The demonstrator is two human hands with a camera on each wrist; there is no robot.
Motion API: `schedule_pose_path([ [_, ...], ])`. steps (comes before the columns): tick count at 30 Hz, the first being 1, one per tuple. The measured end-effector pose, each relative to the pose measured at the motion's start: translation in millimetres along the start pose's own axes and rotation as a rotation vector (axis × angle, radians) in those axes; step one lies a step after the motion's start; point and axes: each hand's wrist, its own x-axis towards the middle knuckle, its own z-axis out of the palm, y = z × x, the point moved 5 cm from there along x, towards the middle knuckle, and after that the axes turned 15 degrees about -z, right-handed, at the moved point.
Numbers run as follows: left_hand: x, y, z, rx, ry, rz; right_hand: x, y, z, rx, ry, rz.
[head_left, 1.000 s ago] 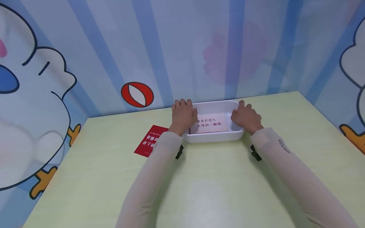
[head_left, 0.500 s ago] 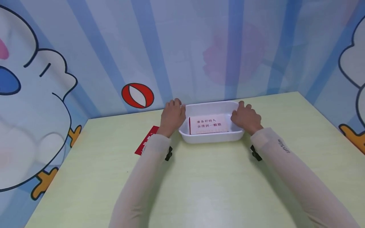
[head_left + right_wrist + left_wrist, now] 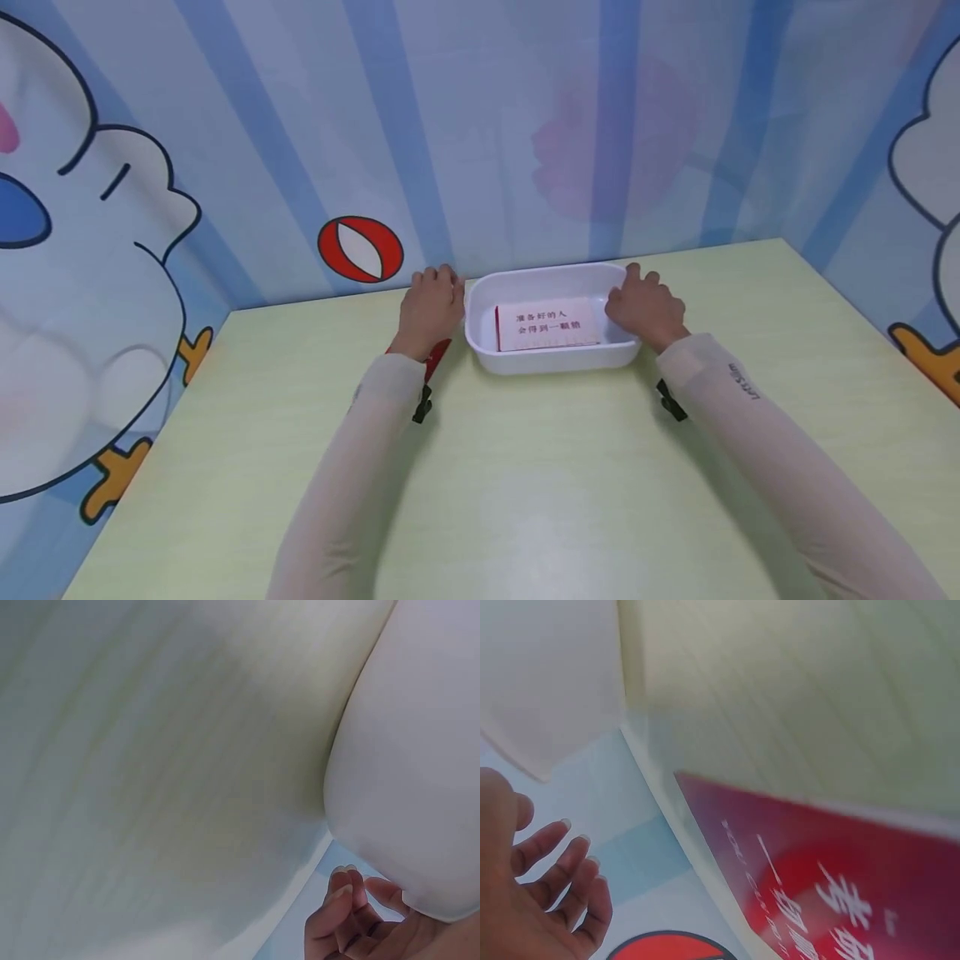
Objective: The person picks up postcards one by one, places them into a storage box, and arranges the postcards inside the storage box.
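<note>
A white plastic tray (image 3: pixel 555 360) stands near the table's back edge. Inside it lies a pale card or booklet (image 3: pixel 547 325) with a red left edge and printed characters. My right hand (image 3: pixel 647 310) grips the tray's right rim, thumb over the inside and curled fingers (image 3: pixel 337 907) outside. Just off the left end, my left hand (image 3: pixel 430 308) holds nothing; its fingers are loosely bent in the left wrist view. Under that hand and wrist lies a red card (image 3: pixel 802 877) with white characters, mostly hidden in the head view.
The pale yellow table (image 3: pixel 540 467) runs back to a blue striped wall (image 3: pixel 495 125). Printed cartoon figures cover both side walls, and a red-and-white oval (image 3: pixel 360 248) is printed on the back wall.
My left hand has let go of the tray's left rim and moved left, over the red card. The right hand has stayed on the right rim, and the tray has hardly moved.
</note>
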Motion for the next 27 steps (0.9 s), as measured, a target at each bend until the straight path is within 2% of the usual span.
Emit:
schedule_pose_path([
  [5, -2.4, -10.5, -1.8, 0.040, -0.006, -0.005, 0.4, -0.7, 0.4, 0.000, -0.003, 0.000],
  [11, -4.2, -23.6, 3.8, 0.087, -0.079, -0.023, 0.9, 1.2, 1.0, 0.001, -0.001, 0.000],
  [19, -6.1, -37.8, 3.6, 0.054, -0.167, -0.038, 0.1, 0.7, 0.3, 0.012, 0.004, -0.012],
  [27, -4.9, -55.8, 9.4, 0.040, -0.271, -0.052, 1.0, 0.3, 1.3, 0.019, 0.002, -0.005],
])
